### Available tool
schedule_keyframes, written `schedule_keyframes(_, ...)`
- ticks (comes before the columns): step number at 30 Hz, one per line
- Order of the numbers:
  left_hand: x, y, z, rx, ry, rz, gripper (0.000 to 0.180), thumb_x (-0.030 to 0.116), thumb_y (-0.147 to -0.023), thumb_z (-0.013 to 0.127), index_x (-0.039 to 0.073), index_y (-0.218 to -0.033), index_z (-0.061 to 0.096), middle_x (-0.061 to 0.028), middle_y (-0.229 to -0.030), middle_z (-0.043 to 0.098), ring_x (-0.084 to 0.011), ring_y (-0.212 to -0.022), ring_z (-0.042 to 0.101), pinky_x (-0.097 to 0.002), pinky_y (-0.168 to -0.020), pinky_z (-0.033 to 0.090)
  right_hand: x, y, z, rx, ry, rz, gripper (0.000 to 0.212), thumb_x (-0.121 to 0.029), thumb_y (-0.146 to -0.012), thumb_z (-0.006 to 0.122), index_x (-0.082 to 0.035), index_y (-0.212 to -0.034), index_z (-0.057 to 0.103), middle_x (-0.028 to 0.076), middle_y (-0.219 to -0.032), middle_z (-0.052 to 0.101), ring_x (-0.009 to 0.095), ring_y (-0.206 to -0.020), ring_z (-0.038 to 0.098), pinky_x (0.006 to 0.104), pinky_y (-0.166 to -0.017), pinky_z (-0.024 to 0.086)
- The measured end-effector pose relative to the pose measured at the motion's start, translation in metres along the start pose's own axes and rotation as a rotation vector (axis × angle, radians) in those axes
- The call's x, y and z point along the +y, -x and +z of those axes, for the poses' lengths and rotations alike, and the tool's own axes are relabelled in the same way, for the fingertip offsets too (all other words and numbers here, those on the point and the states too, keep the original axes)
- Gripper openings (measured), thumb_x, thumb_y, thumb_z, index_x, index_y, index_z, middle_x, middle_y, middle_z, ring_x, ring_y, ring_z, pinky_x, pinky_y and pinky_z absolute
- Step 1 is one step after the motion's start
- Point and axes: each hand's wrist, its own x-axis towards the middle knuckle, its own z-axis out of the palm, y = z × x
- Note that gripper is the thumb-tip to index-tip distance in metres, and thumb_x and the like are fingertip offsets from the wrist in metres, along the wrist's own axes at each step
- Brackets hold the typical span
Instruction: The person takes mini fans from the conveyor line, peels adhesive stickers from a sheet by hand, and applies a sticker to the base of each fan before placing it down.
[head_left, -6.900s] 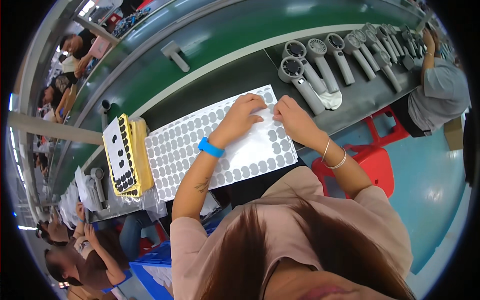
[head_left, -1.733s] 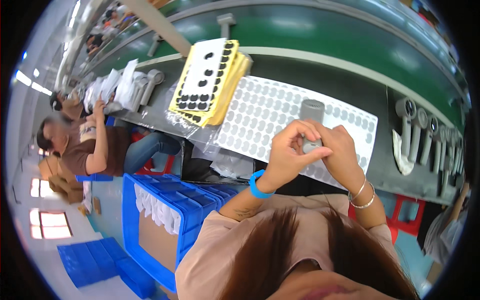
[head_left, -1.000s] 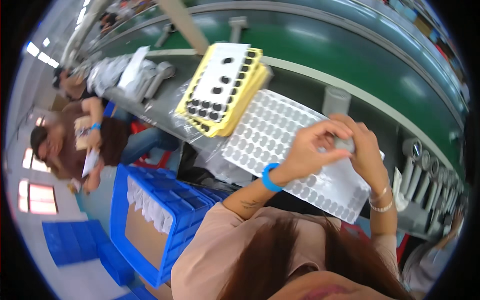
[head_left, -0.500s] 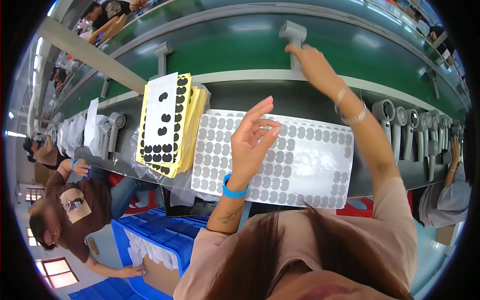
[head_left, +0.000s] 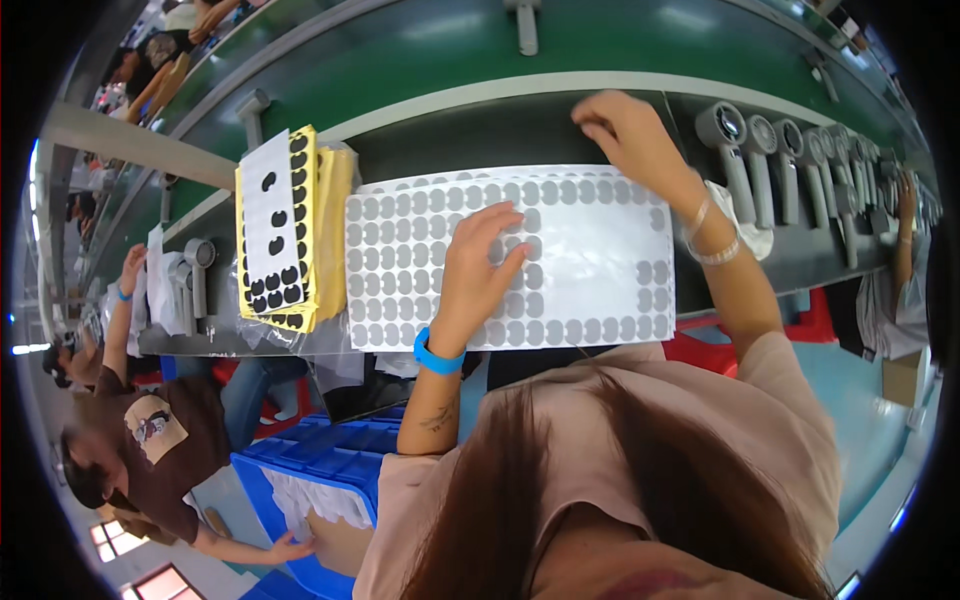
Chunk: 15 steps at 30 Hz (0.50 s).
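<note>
My left hand [head_left: 478, 265] hovers over or rests lightly on a white sheet of grey rounded stickers [head_left: 400, 265]. Its fingers are bent and apart, with nothing between them. Beyond the sheet's upper right part, above the dark bench, is my right hand [head_left: 630, 140]. Loosely curled and empty, it keeps a gap between thumb and fingers. A grey handheld fan [head_left: 525, 28] lies on the green conveyor belt, away from both hands. Part of the sticker sheet has a bare, glossy white area where no stickers show.
Yellow sheets with black stickers [head_left: 328, 240] are stacked to the left, a white strip on top. Several handheld fans [head_left: 735, 160] line the bench at right, near a white cloth or bag [head_left: 750, 235]. Blue crates [head_left: 310, 455] and a co-worker [head_left: 150, 440] are at lower left.
My right hand has let go of the grey fan and drawn back from the belt toward the sticker sheet. The fan appears farther up and left. The whole view has shifted.
</note>
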Motion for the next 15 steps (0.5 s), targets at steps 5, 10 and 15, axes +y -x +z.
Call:
schedule_keyframes(5, 0.009, -0.003, 0.03, -0.055, -0.05, 0.094, 0.03, 0.008, -0.074, 0.07, 0.005, -0.103, 0.063, -0.0125, -0.117, 0.059, -0.0303, -0.108, 0.055, -0.0366, -0.091, 0.045, -0.014, 0.096, -0.031, -0.06, -0.1, 0.273, 0.017, -0.003, -0.076, 0.066, -0.002, -0.092, 0.061, 0.009, -0.085, 0.057, 0.02, -0.074, 0.057, 0.0267, -0.061, 0.044)
schedule_keyframes(10, 0.028, -0.013, 0.078, -0.205, 0.029, 0.272, 0.034, 0.01, -0.074, 0.068, 0.002, -0.106, 0.061, -0.0165, -0.122, 0.054, -0.0351, -0.114, 0.048, -0.0416, -0.098, 0.039, -0.017, 0.128, -0.02, 0.116, -0.059, 0.328, 0.022, -0.001, -0.074, 0.067, -0.001, -0.094, 0.057, 0.012, -0.086, 0.052, 0.025, -0.074, 0.054, 0.0313, -0.064, 0.044)
schedule_keyframes(15, 0.036, -0.028, 0.107, -0.299, -0.069, 0.36, 0.052, 0.013, -0.068, 0.073, -0.002, -0.114, 0.053, -0.0233, -0.128, 0.046, -0.0396, -0.12, 0.041, -0.0439, -0.102, 0.032, -0.008, 0.13, -0.017, 0.05, -0.12, 0.356, 0.018, 0.002, -0.074, 0.064, 0.0, -0.088, 0.053, 0.014, -0.084, 0.049, 0.027, -0.07, 0.05, 0.0328, -0.064, 0.043)
